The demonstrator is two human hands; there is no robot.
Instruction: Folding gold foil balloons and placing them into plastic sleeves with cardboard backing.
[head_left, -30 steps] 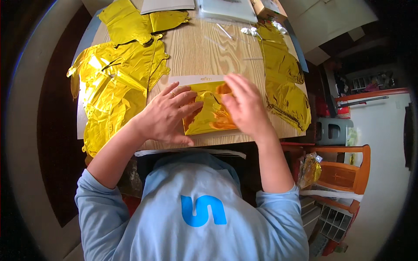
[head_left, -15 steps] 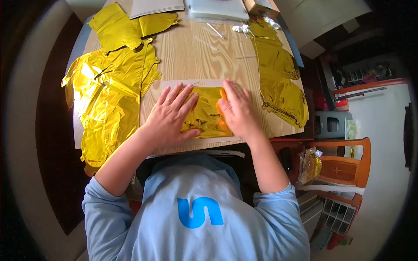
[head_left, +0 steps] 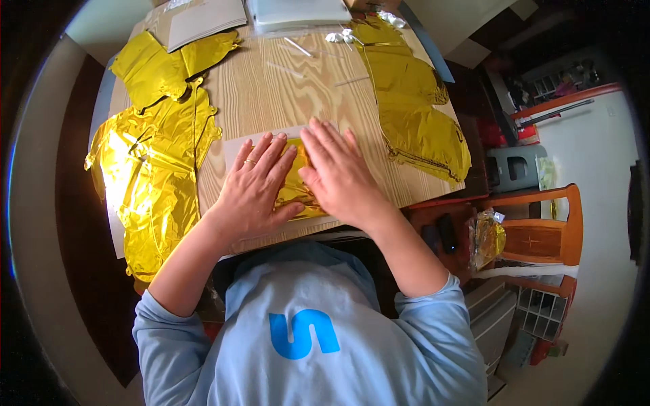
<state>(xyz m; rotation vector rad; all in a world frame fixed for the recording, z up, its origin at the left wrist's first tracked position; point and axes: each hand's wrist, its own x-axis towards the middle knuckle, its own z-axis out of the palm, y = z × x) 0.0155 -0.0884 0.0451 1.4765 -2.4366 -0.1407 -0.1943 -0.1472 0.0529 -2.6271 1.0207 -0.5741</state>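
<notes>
A folded gold foil balloon (head_left: 296, 184) lies on a pale card (head_left: 235, 147) near the table's front edge. My left hand (head_left: 254, 181) rests flat on its left part, fingers outstretched. Flat across its right part lies my right hand (head_left: 340, 174), with the fingers straight and close to the left fingertips. Between the two hands a strip of shiny foil shows; the rest of it is hidden under them.
Flat gold foil balloons (head_left: 159, 169) cover the table's left side, and another (head_left: 409, 101) lies on the right. At the back are grey cards (head_left: 206, 24), a stack of clear bags (head_left: 298, 13) and a white stick (head_left: 298, 47). A wooden chair (head_left: 535, 237) stands at right.
My right hand has moved left from the foil's right edge over its surface, closer to my left hand. The view has shifted, so the table appears moved left.
</notes>
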